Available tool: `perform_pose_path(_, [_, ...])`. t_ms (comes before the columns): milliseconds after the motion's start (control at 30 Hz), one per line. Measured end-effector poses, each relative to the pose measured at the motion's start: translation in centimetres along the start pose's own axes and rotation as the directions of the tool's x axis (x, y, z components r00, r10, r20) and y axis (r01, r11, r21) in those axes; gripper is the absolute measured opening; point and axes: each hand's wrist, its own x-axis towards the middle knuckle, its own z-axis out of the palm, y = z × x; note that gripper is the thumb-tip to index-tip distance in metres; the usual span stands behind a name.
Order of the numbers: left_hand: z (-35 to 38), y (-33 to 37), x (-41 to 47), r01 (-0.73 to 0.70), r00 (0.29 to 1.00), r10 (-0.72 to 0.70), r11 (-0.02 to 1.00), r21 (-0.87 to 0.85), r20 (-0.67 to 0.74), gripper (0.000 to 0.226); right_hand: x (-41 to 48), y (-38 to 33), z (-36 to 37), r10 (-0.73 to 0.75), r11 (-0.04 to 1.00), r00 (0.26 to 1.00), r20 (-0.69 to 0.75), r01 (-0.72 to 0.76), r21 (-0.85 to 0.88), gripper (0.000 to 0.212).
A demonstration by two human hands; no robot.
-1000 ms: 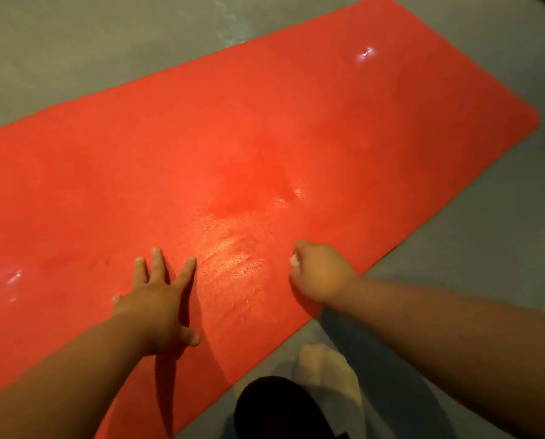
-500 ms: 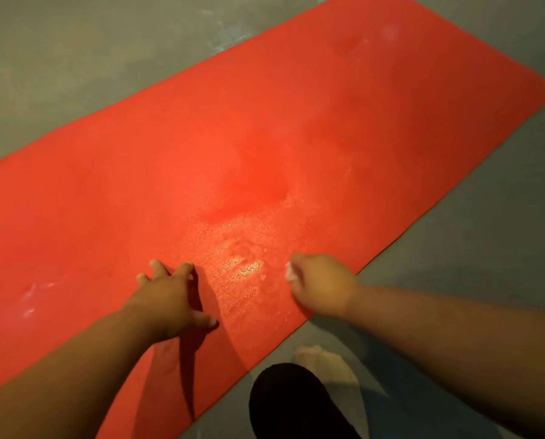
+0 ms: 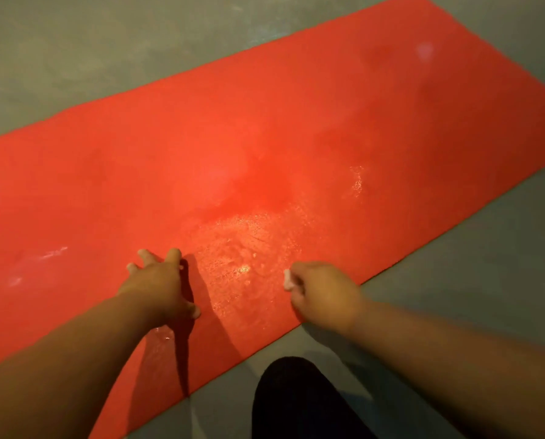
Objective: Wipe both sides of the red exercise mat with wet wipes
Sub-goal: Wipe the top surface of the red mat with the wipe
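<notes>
The right hand (image 3: 325,294), curled round a wipe (image 3: 287,278), has drawn back toward the near edge of the mat (image 3: 296,122). The left hand (image 3: 158,282) presses it, fingers spread. The mat is probably light and floppy, so lift it by an edge.

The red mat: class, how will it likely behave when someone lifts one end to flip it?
Probably floppy: the red mat lies thin and dimpled on the floor, so a lifted end should drape. Its glistening wet patch may feel slippery.

I'm on one wide-angle head view, tilted forward and down, close over the near long edge of the red mat (image 3: 264,137). Left hand (image 3: 158,280) and right hand (image 3: 325,293) sit low in frame, grey floor (image 3: 74,42) beyond the far edge.
</notes>
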Motion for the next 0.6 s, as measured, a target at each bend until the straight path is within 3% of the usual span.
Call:
perform_pose_path(100, [0.1,-0.1,-0.2,-0.013,1.0,0.013,1.0,0.015,0.003,0.105,-0.9,-1.3,1.1,-0.033,0.999,0.999,0.031,0.033,0.016,0.012])
perform_pose_path(200, [0.4,-0.7,-0.5,-0.036,0.999,0.036,0.999,0.02,-0.003,0.102,-0.1,1.8,-1.1,0.221,0.975,0.972,-0.083,-0.223,-0.017,0.013])
perform_pose_path(267, [0.4,-0.7,-0.6,-0.06,0.998,0.061,0.998,0.022,-0.02,0.103,0.8,4.9,-3.6,0.39,0.912,0.896,-0.215,-0.408,-0.046,0.011])
perform_pose_path(333, [0.2,-0.8,-0.7,-0.068,0.998,0.068,0.997,0.024,-0.009,0.105,1.2,5.9,-5.0,0.433,0.883,0.856,-0.283,-0.466,-0.06,0.008])
perform_pose_path(400, [0.0,-1.0,-0.8,-0.094,0.996,0.094,0.994,0.055,0.01,0.108,1.4,4.5,-4.4,0.354,0.925,0.901,-0.249,-0.376,-0.047,0.005])
perform_pose_path(500, [0.0,-1.6,-1.0,-0.121,0.992,0.118,0.989,0.081,0.035,0.107,0.4,-1.0,-0.1,0.151,0.988,0.988,-0.023,-0.151,-0.027,0.01])
perform_pose_path(600, [-0.2,-2.2,-1.3,-0.16,0.987,0.156,0.982,0.104,0.041,0.107,-0.7,-5.2,3.1,0.02,0.999,0.993,0.114,-0.016,-0.04,0.013])
